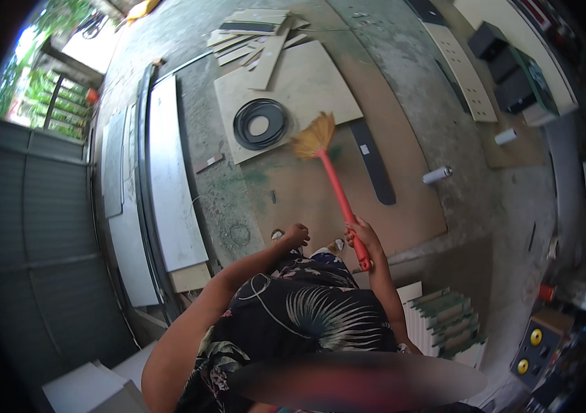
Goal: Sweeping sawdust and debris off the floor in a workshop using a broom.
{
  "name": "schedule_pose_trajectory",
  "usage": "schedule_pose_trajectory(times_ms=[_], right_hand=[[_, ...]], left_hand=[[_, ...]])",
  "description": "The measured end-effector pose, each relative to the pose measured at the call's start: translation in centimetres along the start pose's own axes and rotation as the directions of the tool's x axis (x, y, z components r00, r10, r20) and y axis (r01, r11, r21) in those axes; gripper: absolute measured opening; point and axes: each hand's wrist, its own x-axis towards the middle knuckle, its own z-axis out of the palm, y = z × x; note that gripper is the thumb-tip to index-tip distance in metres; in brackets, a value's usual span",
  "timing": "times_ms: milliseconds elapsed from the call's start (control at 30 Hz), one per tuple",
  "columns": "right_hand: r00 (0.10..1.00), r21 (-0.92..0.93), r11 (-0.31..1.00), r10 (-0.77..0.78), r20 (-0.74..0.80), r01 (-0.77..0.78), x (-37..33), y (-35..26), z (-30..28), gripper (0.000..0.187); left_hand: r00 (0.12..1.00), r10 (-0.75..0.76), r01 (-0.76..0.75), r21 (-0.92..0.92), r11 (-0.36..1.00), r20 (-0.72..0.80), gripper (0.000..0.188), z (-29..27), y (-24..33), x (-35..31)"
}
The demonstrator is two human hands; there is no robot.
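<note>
The red-handled straw broom point(336, 180) slants forward, its head beside a black coil point(279, 125) on a beige board point(310, 77) — the right hand point(364, 236) grips it low, probably for reach; the left hand point(298, 236) curls loosely, seemingly empty.

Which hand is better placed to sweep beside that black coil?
Probably the right hand: its grip is around the red-handled broom, whose bristles are near the black coil. The left hand is apart from the broom, with nothing visible in it.
</note>
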Motion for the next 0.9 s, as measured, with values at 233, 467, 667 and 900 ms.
schedule_pose_trajectory(times_ms=[233, 467, 667, 900], right_hand=[[0.914, -0.579, 0.814, -0.208, -0.349, -0.036, 0.1, 0.3, 1.3, 0.023], [0.953, -0.337, 0.893, 0.265, -0.145, -0.299, 11.6, 0.0, 6.2, 0.016], [0.934, -0.187, 0.943, 0.309, 0.180, -0.275, 10.6, -2.4, 17.3, 0.019], [0.856, -0.878, -0.310, -0.260, 0.446, 0.364, 13.3, -1.2, 23.0, 0.041]], left_hand=[[0.997, 0.044, -0.019, -0.370, 0.929, 0.059, 0.026, -5.9, -6.5, 0.8], [0.981, -0.091, 0.042, -0.272, 0.961, -0.170, 0.033, -8.4, -0.8, -5.3], [0.992, 0.014, -0.064, -0.400, 0.914, -0.128, 0.030, -12.2, -2.5, -5.1], [0.953, -0.110, -0.089, -0.607, 0.790, -0.282, 0.032, -17.3, -9.3, -7.6]])
